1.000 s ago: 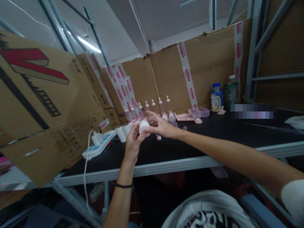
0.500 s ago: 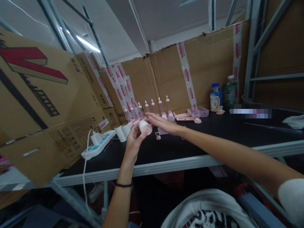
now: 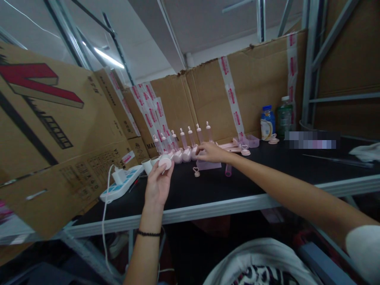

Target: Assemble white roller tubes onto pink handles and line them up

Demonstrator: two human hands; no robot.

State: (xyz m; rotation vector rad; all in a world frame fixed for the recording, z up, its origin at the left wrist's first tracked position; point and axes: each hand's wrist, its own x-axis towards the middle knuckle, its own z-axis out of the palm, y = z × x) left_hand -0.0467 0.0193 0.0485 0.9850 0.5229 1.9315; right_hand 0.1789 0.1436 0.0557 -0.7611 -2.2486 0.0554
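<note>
My left hand is closed around a short white cylinder whose round, pale face is turned toward me. Over the middle of the table, my right hand reaches into a row of pale pink rounded pieces, its fingers bent down at one near the row's right end. What lies between those fingertips is hidden. Behind the row stand several clear pink tubes with ring-topped caps. A lilac tray shows under my right hand. In front lies a heart-shaped pink loop piece, and a pink tube is to its right.
White cylinders stand behind my left hand, beside a white power strip. Pink strips, a lilac box, a blue-capped bottle and a green bottle are at the right. Cardboard walls the back.
My left hand has moved left and slightly down with the white cylinder. My right hand has come away from the cylinder, and its straight fingers have bent down at the row of pink pieces.
</note>
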